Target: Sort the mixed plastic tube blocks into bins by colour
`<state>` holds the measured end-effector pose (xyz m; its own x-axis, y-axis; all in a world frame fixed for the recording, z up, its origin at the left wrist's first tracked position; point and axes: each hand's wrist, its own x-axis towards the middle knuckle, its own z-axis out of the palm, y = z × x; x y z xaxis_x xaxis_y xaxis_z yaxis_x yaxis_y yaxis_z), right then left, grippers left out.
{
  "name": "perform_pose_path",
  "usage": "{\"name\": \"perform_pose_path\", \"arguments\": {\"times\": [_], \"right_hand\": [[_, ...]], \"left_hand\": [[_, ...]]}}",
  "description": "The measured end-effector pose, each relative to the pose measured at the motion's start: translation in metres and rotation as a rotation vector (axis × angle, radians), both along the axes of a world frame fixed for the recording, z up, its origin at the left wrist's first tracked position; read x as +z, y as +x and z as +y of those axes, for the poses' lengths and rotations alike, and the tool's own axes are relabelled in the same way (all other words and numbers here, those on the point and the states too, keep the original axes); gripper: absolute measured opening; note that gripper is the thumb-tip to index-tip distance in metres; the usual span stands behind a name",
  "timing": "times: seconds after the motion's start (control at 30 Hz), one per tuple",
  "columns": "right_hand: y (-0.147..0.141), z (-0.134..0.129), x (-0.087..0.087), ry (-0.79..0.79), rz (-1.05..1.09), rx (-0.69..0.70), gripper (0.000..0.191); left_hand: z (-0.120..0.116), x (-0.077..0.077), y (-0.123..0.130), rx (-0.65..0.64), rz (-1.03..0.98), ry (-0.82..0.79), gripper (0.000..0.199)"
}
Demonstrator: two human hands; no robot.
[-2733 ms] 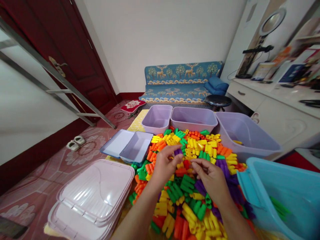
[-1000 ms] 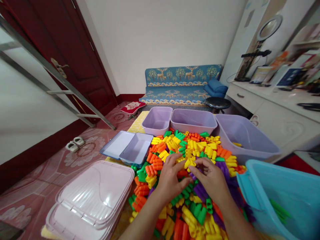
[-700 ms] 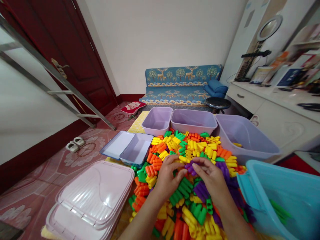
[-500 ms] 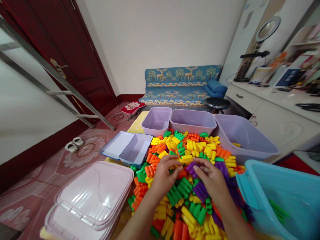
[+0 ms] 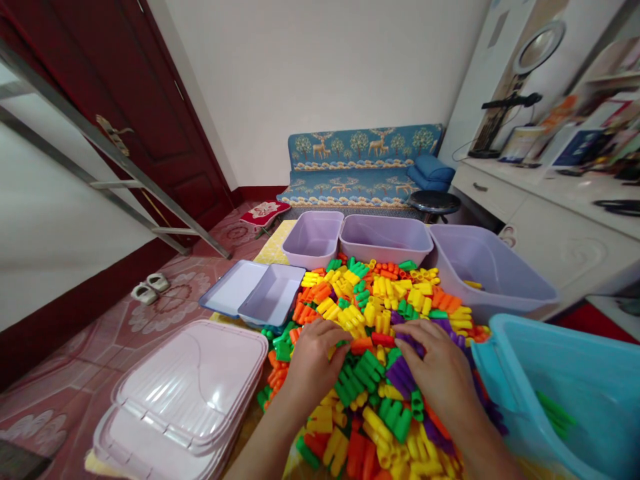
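A heap of plastic building blocks (image 5: 395,293), made of joined tubes in yellow, orange, green and purple, spreads over the table before me. My left hand (image 5: 316,357) reaches into its middle with curled fingers. A bit of green shows by the fingertips, but whatever they hold is mostly hidden. Just right of them lies an orange block (image 5: 361,345). My right hand (image 5: 440,360) has thumb and fingers closed about a purple block (image 5: 411,344), partly covered by the hand. Between the hands are a red block (image 5: 383,340) and green blocks (image 5: 367,370).
Three lilac bins (image 5: 385,257) line the table's far side; the right one holds a yellow piece. A blue bin (image 5: 510,393) with green pieces stands at right. At left are an open lidded box (image 5: 270,297) and stacked pink lids (image 5: 190,387). A ladder (image 5: 125,167) leans farther left.
Both hands have lowered slightly onto the heap and moved apart, the left going left and the right going right. The purple block moved right with my right hand.
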<state>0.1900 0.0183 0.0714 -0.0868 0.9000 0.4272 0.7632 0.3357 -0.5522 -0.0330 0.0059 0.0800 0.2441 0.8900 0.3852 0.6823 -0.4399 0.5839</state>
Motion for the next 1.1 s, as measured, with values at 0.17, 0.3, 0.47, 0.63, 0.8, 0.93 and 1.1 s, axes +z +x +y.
{"name": "perform_pose_path", "arguments": {"times": [0.17,0.3,0.47,0.63,0.8,0.93,1.1], "right_hand": [[-0.003,0.006,-0.001,-0.056,-0.278,0.0,0.016],[-0.012,0.013,0.001,-0.065,-0.37,0.007,0.008],[-0.012,0.011,0.005,-0.044,-0.244,0.0,0.014],[-0.007,0.009,-0.001,-0.086,-0.347,-0.017,0.008],[-0.009,0.012,-0.002,-0.106,-0.306,0.006,0.011],[-0.018,0.008,0.007,-0.122,-0.052,0.162,0.018],[-0.031,-0.003,0.011,-0.191,0.159,0.185,0.02]], "left_hand": [[-0.006,-0.01,0.001,-0.016,0.019,0.002,0.016],[-0.008,-0.016,0.007,-0.004,-0.019,-0.025,0.016],[-0.008,-0.012,0.012,0.041,-0.166,-0.026,0.019],[-0.006,-0.01,0.018,0.012,-0.175,-0.046,0.017],[-0.005,-0.012,0.024,0.002,-0.198,-0.034,0.021],[-0.005,-0.01,0.026,-0.003,-0.245,-0.022,0.037],[-0.003,-0.006,0.019,-0.039,-0.287,-0.077,0.023]]}}
